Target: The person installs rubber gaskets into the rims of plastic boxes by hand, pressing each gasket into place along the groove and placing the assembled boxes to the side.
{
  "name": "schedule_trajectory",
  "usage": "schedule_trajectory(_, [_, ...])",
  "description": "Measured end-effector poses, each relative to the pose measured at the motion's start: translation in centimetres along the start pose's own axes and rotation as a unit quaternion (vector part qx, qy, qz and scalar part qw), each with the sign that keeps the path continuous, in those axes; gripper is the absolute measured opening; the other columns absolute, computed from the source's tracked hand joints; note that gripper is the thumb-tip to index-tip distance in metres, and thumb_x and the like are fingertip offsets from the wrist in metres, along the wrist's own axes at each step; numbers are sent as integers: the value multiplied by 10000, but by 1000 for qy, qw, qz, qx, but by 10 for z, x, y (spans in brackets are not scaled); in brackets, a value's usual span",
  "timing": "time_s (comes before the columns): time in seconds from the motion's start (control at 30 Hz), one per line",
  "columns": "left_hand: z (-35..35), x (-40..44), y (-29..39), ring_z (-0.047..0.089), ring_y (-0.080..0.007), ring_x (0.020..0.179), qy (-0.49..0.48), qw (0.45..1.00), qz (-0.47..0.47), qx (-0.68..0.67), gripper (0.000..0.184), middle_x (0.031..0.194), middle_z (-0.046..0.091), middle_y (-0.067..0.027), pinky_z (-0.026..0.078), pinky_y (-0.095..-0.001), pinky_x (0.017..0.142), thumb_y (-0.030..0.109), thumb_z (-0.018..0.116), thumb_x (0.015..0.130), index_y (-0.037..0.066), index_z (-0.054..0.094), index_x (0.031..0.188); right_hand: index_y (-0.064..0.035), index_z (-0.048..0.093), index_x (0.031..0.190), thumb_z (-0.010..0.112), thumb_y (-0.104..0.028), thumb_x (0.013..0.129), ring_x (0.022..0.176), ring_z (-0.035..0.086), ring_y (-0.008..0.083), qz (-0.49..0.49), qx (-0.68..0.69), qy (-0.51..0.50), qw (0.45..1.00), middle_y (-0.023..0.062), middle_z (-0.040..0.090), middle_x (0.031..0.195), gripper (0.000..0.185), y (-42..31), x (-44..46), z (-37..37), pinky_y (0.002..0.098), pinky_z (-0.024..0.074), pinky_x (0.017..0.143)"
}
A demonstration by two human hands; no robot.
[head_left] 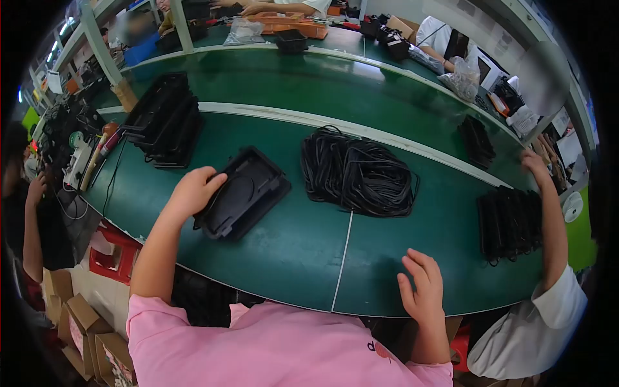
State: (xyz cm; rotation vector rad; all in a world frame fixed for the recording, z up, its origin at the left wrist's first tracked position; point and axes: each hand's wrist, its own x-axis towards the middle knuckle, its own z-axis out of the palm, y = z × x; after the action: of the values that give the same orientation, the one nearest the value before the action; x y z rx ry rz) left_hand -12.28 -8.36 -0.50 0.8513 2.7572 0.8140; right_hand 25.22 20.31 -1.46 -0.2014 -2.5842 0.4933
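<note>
My left hand (pixel 196 188) grips the left edge of a black plastic housing (pixel 250 193), a shallow rectangular shell that lies tilted at an angle over the green table, its hollow side facing up. A thin black cord loops inside it. My right hand (pixel 422 284) is held above the table's near edge with fingers apart and nothing in it. Between and beyond my hands lies a large bundle of black cable (pixel 358 173). Further left, several similar black housings are piled in a stack (pixel 166 119).
A row of black housings (pixel 509 222) stands at the right, near a co-worker's arm (pixel 551 213). A white rail (pixel 277 117) divides the table from a green conveyor surface (pixel 258 77), which carries another black stack (pixel 477 140). Cardboard boxes (pixel 87 316) sit on the floor at left.
</note>
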Motion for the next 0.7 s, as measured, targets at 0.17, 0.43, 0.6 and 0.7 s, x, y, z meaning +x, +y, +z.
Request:
schedule_trajectory(0.17, [-6, 69, -38, 605, -417, 823, 92, 991, 36, 85, 388, 833, 616, -259, 463, -446, 717, 325, 578, 941, -55, 621, 869, -19, 634, 1057, 681, -62, 797, 980, 602, 348, 8, -69, 10, 998, 159, 618, 1134, 268, 17, 12, -1, 418, 483, 839])
schedule_trajectory(0.43, [-8, 108, -52, 590, -383, 1063, 180, 967, 153, 98, 383, 1134, 624, -235, 458, -406, 920, 280, 484, 1012, -53, 615, 1149, -34, 643, 1040, 716, -137, 783, 1112, 554, 332, 92, -339, 225, 909, 140, 589, 1160, 286, 93, 6, -68, 451, 431, 918])
schedule_trajectory(0.6, [29, 60, -8, 521, -363, 1203, 109, 981, 115, 111, 429, 1289, 549, -229, 412, -417, 1015, 287, 470, 1024, -35, 521, 1303, -27, 641, 1145, 694, -276, 836, 1065, 567, 293, 267, -509, 228, 786, 111, 625, 1077, 400, 181, -5, -102, 415, 396, 945])
schedule_trajectory(0.7, [40, 59, -17, 532, -375, 1136, 164, 954, 169, 184, 387, 1221, 569, -208, 426, -410, 980, 207, 502, 998, -50, 516, 1287, -58, 661, 1034, 683, -250, 827, 915, 610, 260, 280, -489, 187, 805, 79, 660, 921, 283, 200, -4, -116, 410, 423, 846])
